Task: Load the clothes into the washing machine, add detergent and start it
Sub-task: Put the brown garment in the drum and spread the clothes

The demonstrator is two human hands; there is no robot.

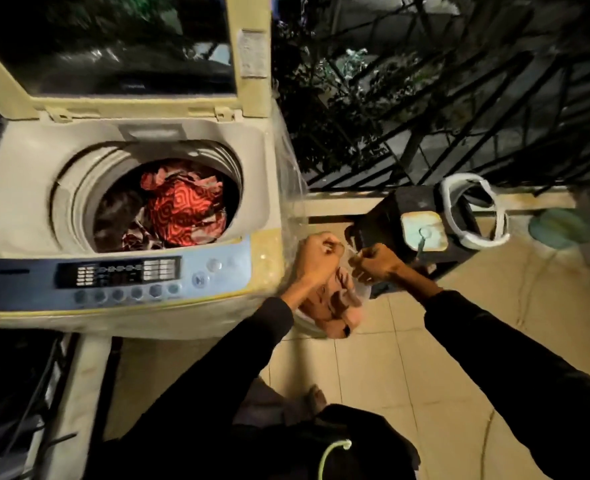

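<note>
A cream top-loading washing machine (26, 188) stands at the left with its lid (113, 46) raised. Red patterned clothes (182, 209) lie in its drum. Its blue control panel (113, 275) faces me. To the right of the machine, my left hand (316, 254) and my right hand (378, 263) each pinch the top edge of a clear plastic bag (335, 303) that holds pinkish-brown clothes. The bag hangs low over the tiled floor. Both arms wear black sleeves.
A dark stool (390, 216) by the balcony railing (459, 133) carries a square tub with a scoop (423, 230) and a white-rimmed container (473, 209). A teal object (556, 226) lies at the far right. Dark cloth with a green cord (335, 455) sits near my feet.
</note>
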